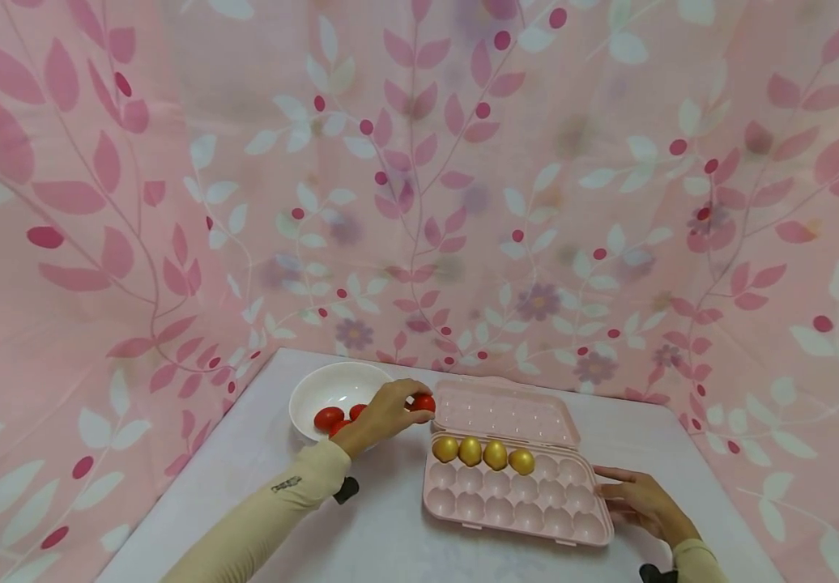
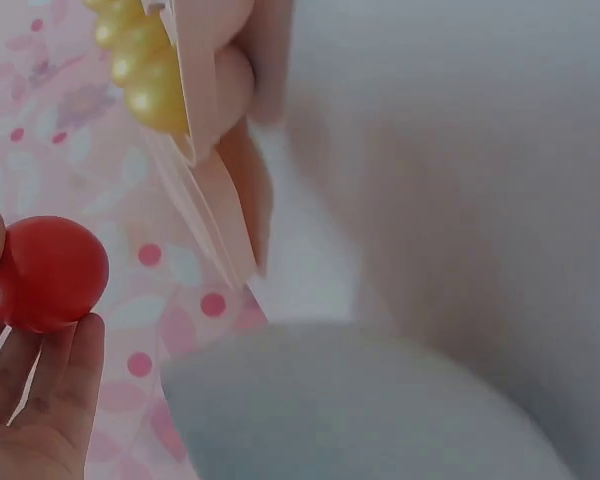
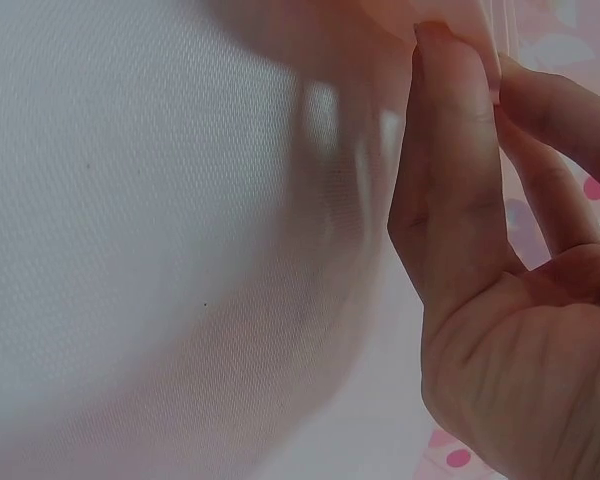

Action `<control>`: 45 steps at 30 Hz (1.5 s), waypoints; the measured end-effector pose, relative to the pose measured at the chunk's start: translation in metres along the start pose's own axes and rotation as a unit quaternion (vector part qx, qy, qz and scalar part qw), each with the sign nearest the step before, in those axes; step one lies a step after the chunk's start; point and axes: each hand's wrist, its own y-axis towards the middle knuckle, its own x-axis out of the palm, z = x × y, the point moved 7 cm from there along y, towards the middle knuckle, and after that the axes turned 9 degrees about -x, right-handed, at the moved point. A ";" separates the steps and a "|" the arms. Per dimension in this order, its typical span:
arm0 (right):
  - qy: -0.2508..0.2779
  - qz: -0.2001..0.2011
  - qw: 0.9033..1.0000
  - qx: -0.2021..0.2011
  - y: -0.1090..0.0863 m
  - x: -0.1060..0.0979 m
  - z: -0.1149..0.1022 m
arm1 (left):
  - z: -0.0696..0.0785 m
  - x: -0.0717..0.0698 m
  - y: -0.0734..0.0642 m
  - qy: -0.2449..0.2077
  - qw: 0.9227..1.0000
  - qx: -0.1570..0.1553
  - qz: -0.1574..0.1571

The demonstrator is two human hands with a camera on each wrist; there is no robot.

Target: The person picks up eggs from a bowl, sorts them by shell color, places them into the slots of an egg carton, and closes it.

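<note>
My left hand [image 1: 388,407] pinches a red egg [image 1: 424,402] between thumb and fingers, beside the left edge of the raised lid. The left wrist view shows this egg [image 2: 55,272] against the fingertips. A pink plastic egg box [image 1: 472,483] lies opened on the table, its lid [image 1: 503,411] folded back. Several gold eggs [image 1: 495,454] fill the left part of its back row; the other cups are bare. At the box's right end, my right hand [image 1: 636,500] grips the rim; in the right wrist view its fingers [image 3: 458,150] lie on both sides of the edge.
A white bowl [image 1: 310,387] with several red eggs [image 1: 328,419] stands at the back left, partly behind my left forearm. The white-covered table [image 1: 361,534] is bordered by pink floral cloth [image 1: 419,243] at the back and both sides.
</note>
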 end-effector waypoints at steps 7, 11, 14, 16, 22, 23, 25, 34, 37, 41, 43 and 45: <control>0.004 -0.003 1.000 -0.002 0.002 0.001 0.002 | 0.010 0.018 -0.010 -0.024 0.999 -0.005 -0.021; 0.001 -0.002 1.000 0.002 0.002 0.000 0.002 | 0.012 0.026 -0.014 -0.021 0.999 -0.006 -0.025; -0.001 -0.002 1.000 0.004 0.002 -0.001 0.001 | 0.013 0.031 -0.014 -0.024 0.999 0.003 -0.022; -0.001 -0.004 1.000 0.005 0.001 -0.001 0.001 | 0.011 0.036 -0.013 -0.027 0.999 0.008 -0.024; 0.003 -0.008 1.000 0.004 0.000 0.001 0.000 | 0.010 0.045 -0.017 -0.042 0.998 -0.003 -0.046; 0.001 -0.008 1.000 0.004 0.000 0.001 0.000 | 0.010 0.046 -0.018 -0.042 0.998 -0.005 -0.050; 0.003 -0.004 1.000 0.008 -0.001 0.000 0.000 | 0.010 0.048 -0.020 -0.040 0.998 -0.011 -0.056; 0.002 -0.001 1.000 0.007 0.000 -0.001 0.000 | 0.010 0.057 -0.028 -0.031 0.995 -0.027 -0.095; 0.003 0.002 1.000 0.007 -0.001 0.000 0.000 | 0.008 0.062 -0.031 -0.024 0.995 -0.022 -0.098; 0.002 0.003 1.000 0.006 -0.001 0.000 0.000 | 0.010 0.067 -0.035 -0.019 0.996 0.009 -0.090; 0.002 0.001 1.000 0.007 -0.001 0.000 0.000 | 0.011 0.070 -0.036 -0.013 0.996 0.017 -0.089; 0.002 -0.002 1.000 0.009 0.000 0.001 0.000 | 0.012 0.072 -0.036 0.000 0.996 0.020 -0.088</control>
